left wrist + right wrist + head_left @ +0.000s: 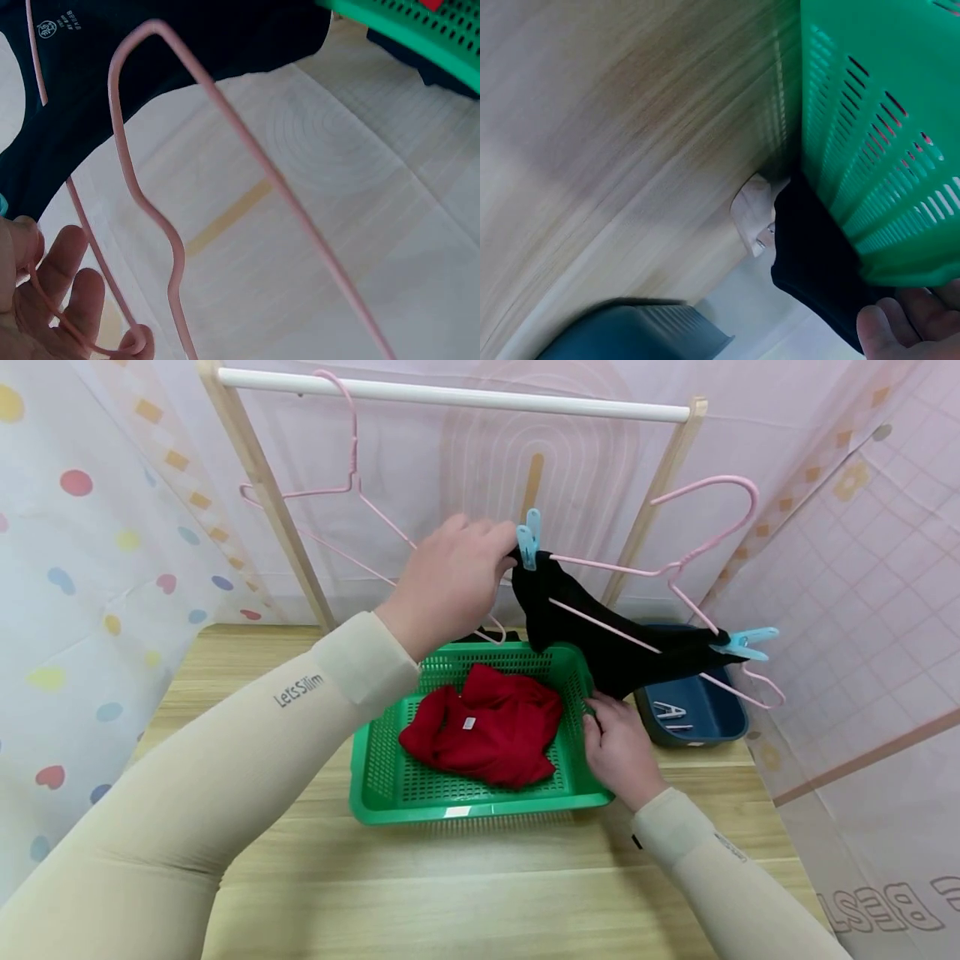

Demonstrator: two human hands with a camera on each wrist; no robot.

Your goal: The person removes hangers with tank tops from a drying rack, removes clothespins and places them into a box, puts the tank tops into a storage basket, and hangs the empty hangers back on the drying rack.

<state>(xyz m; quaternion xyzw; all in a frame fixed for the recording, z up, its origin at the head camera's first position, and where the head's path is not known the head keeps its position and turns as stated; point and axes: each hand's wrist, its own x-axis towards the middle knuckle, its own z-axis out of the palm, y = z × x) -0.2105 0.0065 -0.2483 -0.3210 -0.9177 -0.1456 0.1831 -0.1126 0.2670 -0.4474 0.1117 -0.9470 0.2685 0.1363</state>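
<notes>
A black garment, possibly briefs, hangs across a pink hanger, with a light-blue clothespin at its left end and another clothespin at its right. My left hand grips the hanger's left end beside the first clothespin; in the left wrist view its fingers curl round the hanger's end loop. Down at the green basket's right rim, my right hand pinches the garment's lower edge. The right wrist view shows the black cloth running along the basket's outer side to the thumb.
Red clothing lies in the basket. Right of it, a dark-blue bin contains clothespins. Behind stands a wooden rack with a white bar, from which a second pink hanger hangs at the left.
</notes>
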